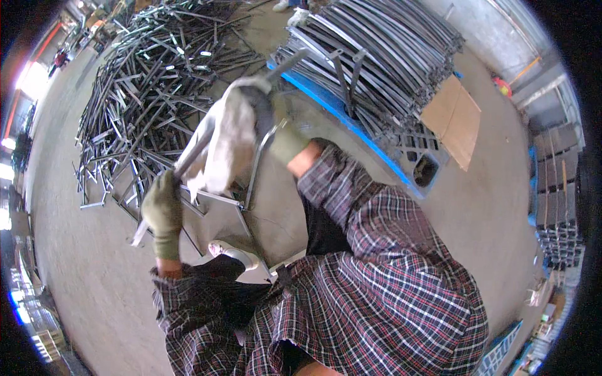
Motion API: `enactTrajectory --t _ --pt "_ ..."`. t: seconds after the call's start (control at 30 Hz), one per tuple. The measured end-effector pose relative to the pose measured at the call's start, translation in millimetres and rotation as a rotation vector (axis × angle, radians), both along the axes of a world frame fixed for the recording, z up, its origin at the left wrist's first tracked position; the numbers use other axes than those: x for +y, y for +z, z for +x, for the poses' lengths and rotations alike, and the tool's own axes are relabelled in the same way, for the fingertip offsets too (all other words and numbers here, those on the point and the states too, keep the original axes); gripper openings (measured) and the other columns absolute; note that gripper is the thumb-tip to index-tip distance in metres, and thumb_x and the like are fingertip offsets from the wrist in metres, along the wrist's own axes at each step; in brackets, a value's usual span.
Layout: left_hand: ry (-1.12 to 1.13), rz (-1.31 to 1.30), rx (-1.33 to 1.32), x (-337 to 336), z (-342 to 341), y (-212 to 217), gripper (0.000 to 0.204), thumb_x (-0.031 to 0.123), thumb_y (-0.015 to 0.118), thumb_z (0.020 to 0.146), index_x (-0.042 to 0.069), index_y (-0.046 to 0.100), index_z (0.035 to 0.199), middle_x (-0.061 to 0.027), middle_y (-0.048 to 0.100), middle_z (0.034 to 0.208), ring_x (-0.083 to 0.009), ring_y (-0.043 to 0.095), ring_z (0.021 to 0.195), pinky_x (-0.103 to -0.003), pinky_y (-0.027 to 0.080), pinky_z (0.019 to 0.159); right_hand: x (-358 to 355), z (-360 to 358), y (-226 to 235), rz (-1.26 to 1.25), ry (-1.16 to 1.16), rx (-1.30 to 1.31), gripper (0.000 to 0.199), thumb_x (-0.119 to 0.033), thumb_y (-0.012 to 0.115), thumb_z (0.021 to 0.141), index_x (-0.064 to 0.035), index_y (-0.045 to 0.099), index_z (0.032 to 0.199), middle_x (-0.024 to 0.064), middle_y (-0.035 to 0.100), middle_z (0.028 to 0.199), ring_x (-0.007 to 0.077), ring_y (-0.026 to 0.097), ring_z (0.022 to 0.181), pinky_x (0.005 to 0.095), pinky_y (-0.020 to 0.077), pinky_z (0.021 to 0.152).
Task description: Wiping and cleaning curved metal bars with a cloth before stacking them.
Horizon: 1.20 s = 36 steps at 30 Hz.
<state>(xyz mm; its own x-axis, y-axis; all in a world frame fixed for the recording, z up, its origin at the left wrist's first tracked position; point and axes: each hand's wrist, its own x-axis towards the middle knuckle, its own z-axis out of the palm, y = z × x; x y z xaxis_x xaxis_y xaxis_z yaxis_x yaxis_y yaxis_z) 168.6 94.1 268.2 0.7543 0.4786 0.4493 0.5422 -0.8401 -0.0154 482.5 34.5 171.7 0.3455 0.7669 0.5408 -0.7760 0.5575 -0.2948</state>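
Observation:
A slim grey metal bar (290, 64) slants across in front of me, its far end up toward the pallet. My left hand (164, 203), in an olive-green glove, is closed around the bar's near end. Draped over the bar's middle is a white rag (229, 141), soiled dark on one side and hanging down. My right hand (287, 139), gloved the same way, grips the rag at the bar; its fingers are smeared by motion and partly hidden. Beneath the rag stands a thin metal frame (243, 219), partly covered.
A big tangled heap of metal bars (147, 94) lies ahead on the left. Long dark bars (382, 50) are stacked on a blue pallet (351, 128) at the right, with a cardboard sheet (453, 122) leaning there. My shoe (233, 254) is beside the frame.

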Motion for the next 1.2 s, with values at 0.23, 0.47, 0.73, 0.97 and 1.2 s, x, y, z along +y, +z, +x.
enactTrajectory --t 0.23,0.47,0.73,0.97,1.2 --pt "0.034 0.061 -0.130 -5.9 -1.5 -18.7 0.024 0.024 0.069 0.089 0.012 0.067 0.111 -0.0082 0.069 0.099 -0.0299 0.068 0.078 -0.039 0.055 0.062 -20.1 -47.5 -43.0 -0.696 -0.930 -0.985 0.031 -0.022 0.052 0.096 -0.0066 0.061 0.121 0.0133 0.066 0.111 0.0260 0.062 0.102 0.0399 0.0525 0.089" --pt "-0.077 -0.021 -0.180 -2.8 0.9 -16.2 0.013 0.025 0.072 0.090 0.014 0.069 0.097 -0.0048 0.069 0.086 -0.0265 0.067 0.065 -0.036 0.051 0.053 -46.5 82.7 -37.9 -0.969 -0.973 -1.904 0.026 -0.020 0.053 0.093 -0.0043 0.070 0.105 0.0190 0.070 0.097 0.0329 0.068 0.087 0.0425 0.0541 0.080" --pt "-0.190 -0.402 -0.215 3.4 0.2 -47.7 0.011 0.017 0.069 0.092 0.007 0.069 0.094 -0.0140 0.069 0.083 -0.0285 0.066 0.065 -0.036 0.050 0.057 -31.8 -79.7 -66.6 -0.754 -1.043 -1.871 0.023 -0.019 0.055 0.089 -0.0051 0.073 0.092 0.0180 0.071 0.085 0.0359 0.069 0.078 0.0451 0.0550 0.075" --pt "-0.097 -0.080 -0.241 -2.9 0.5 -21.9 0.017 0.021 0.074 0.089 0.010 0.073 0.101 -0.0082 0.068 0.082 -0.0243 0.064 0.062 -0.034 0.050 0.055 -62.3 70.9 -34.6 -1.111 -1.056 -1.686 0.023 -0.019 0.056 0.088 -0.0040 0.071 0.097 0.0172 0.071 0.086 0.0336 0.069 0.078 0.0442 0.0552 0.074" --pt "-0.107 0.053 -0.210 -12.8 20.5 -34.9 0.021 0.025 0.072 0.089 0.013 0.071 0.106 -0.0064 0.067 0.088 -0.0277 0.065 0.065 -0.039 0.050 0.056 -61.3 -89.4 -78.0 -0.790 -0.995 -1.581 0.017 -0.019 0.057 0.091 -0.0067 0.067 0.095 0.0100 0.069 0.091 0.0247 0.066 0.086 0.0379 0.0540 0.078"
